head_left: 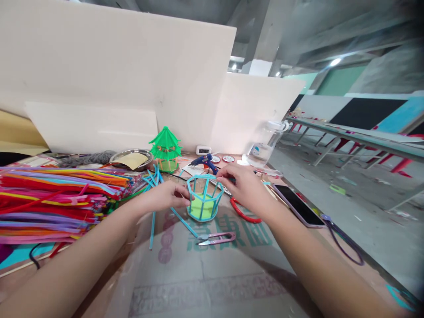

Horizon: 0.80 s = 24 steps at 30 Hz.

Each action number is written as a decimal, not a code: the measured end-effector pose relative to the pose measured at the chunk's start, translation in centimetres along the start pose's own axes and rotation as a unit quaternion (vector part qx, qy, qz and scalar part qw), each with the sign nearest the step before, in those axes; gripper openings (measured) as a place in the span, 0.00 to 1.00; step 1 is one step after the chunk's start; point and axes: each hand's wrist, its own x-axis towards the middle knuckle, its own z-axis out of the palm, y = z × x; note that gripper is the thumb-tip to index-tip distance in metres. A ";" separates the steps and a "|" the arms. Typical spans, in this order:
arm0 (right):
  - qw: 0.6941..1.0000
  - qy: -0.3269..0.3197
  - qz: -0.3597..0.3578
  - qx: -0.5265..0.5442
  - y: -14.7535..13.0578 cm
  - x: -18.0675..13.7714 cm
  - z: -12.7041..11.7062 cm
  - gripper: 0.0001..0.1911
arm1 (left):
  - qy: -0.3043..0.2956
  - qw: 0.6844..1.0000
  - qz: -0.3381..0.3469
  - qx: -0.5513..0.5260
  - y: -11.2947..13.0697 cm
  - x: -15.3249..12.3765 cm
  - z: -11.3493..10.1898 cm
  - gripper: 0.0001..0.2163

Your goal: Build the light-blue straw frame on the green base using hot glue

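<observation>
An open, many-sided frame (204, 194) of blue pipe cleaners with a yellow-green base stands upright on the covered table. My left hand (167, 196) is at its left side, thumb and fingers closed around a post there. On the right, my right hand (240, 183) pinches the top rim at a corner; the fingertips partly hide that spot. Pink thread snips (218, 238) lie in front of the frame. Loose blue pipe cleaners (183, 223) lie beside my left hand. Red-handled pliers (243, 212) rest partly under my right hand.
Bundles of coloured pipe cleaners (59, 203) fill the left side. Behind stand a green tiered model (166, 150), a blue glue gun (203, 160), a metal bowl (145, 164) and a water bottle (263, 143). A phone (298, 205) lies near the right edge. White boards (132, 66) rise at the back.
</observation>
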 end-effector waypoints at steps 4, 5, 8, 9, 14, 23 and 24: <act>1.000 0.004 -0.029 -0.001 -0.2 -0.1 0.7 0.06 | 0.095 0.995 -0.037 0.017 -0.2 -0.6 -1.8 0.16; 0.999 0.007 -0.034 0.001 -0.2 -0.1 0.8 0.06 | 0.136 0.989 -0.047 0.025 -0.2 -0.6 -2.0 0.18; 0.999 0.022 -0.050 0.000 0.0 -0.2 1.5 0.06 | 0.218 0.974 -0.053 0.021 -0.5 -0.1 -1.8 0.23; 0.998 0.028 -0.057 -0.003 0.2 -0.2 1.8 0.06 | 0.230 0.972 -0.051 0.004 -0.6 0.1 -1.5 0.24; 0.995 0.039 -0.087 -0.034 0.8 -0.5 2.9 0.08 | 0.219 0.969 -0.052 -0.097 -0.6 1.0 0.1 0.23; 0.995 0.030 -0.086 -0.049 0.4 -0.5 2.4 0.06 | 0.157 0.949 -0.054 -0.268 -0.3 1.1 0.7 0.20; 0.995 0.028 -0.085 -0.048 0.4 -0.5 2.4 0.06 | 0.154 0.947 -0.057 -0.278 -0.3 1.1 0.7 0.19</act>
